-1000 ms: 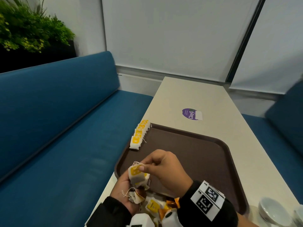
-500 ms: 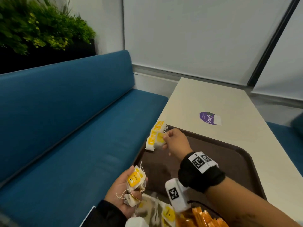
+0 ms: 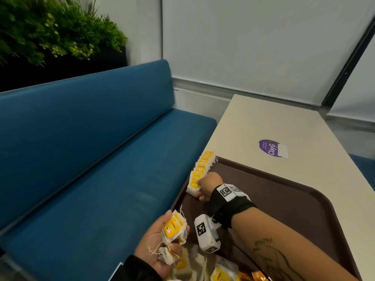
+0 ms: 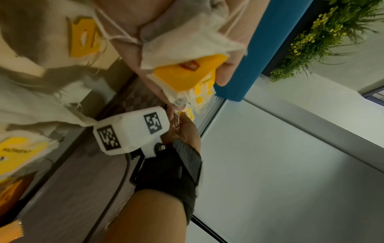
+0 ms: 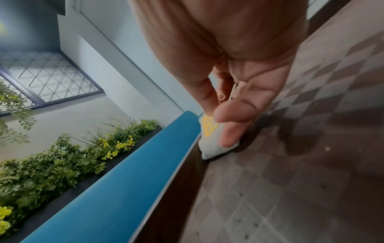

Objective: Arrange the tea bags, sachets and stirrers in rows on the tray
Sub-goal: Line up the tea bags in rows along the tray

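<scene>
A brown tray (image 3: 284, 199) lies on the table. Along its left rim stands a row of white tea bags with yellow tags (image 3: 204, 164). My right hand (image 3: 204, 188) is at the near end of that row and pinches one tea bag (image 3: 192, 187) against the rim. The right wrist view shows my thumb and fingers on this tea bag (image 5: 212, 144), which touches the tray (image 5: 290, 180). My left hand (image 3: 160, 246) hovers by the tray's near left corner and grips a bunch of tea bags (image 3: 172, 228), seen close as the bunch (image 4: 187, 72). No stirrers are in view.
Loose tea bags (image 3: 221, 270) and orange sachets (image 3: 257, 276) lie heaped at the tray's near edge. A blue bench (image 3: 81, 159) runs along the left. The beige table (image 3: 284, 122) carries a purple sticker (image 3: 272, 148). Plants (image 3: 50, 33) stand behind the bench.
My right hand took a tea bag from the bunch in my left hand and carried it forward to the near end of the row. The head view swung left.
</scene>
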Tool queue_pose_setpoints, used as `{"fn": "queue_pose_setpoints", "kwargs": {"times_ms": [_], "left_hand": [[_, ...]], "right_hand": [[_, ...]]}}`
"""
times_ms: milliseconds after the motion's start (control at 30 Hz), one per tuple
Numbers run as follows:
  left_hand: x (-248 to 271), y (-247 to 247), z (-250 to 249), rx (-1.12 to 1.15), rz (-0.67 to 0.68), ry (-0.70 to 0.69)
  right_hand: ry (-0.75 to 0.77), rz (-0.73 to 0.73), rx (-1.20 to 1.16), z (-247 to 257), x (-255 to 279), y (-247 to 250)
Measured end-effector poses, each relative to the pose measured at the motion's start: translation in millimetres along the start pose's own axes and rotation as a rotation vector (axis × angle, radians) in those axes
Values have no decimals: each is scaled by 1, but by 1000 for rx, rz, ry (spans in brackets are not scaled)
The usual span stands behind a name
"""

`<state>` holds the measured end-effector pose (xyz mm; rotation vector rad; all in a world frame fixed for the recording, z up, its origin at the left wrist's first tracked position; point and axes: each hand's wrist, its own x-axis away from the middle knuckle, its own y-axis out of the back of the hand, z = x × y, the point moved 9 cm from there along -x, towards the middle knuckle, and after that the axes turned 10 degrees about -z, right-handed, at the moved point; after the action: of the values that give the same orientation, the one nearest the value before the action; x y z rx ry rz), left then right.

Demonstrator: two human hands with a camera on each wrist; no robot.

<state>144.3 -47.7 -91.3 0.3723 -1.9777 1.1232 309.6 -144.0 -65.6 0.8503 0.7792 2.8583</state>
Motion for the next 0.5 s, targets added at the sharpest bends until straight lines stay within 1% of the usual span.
{"fn": "queue_pose_setpoints", "kwargs": {"times_ms": [67, 100, 167, 233, 267, 300, 400, 433, 500], "left_hand": [[-1, 0, 3, -9, 3, 9], [-1, -2, 4, -13, 6, 16], [2, -6, 4, -17, 8, 16], [5, -9, 4, -19, 13, 20], [7, -12, 5, -20, 20, 26], [11, -15, 5, -17, 23, 27], [17, -20, 7, 18, 9, 8], [19, -23, 9, 23, 4, 6], [23, -28, 13, 23, 7, -3]], "right_hand": [[64, -24, 36, 8, 1, 2], [125, -30, 81, 9, 0, 2], [195, -45, 23, 12, 3, 8], [287, -126, 47, 15, 2, 23], [337, -143, 83, 19, 11, 30], [383, -118, 101, 23, 20, 35], [456, 121, 102, 25, 71, 37], [480, 176, 119, 23, 88, 38], [576, 236, 113, 24, 120, 42]]}}
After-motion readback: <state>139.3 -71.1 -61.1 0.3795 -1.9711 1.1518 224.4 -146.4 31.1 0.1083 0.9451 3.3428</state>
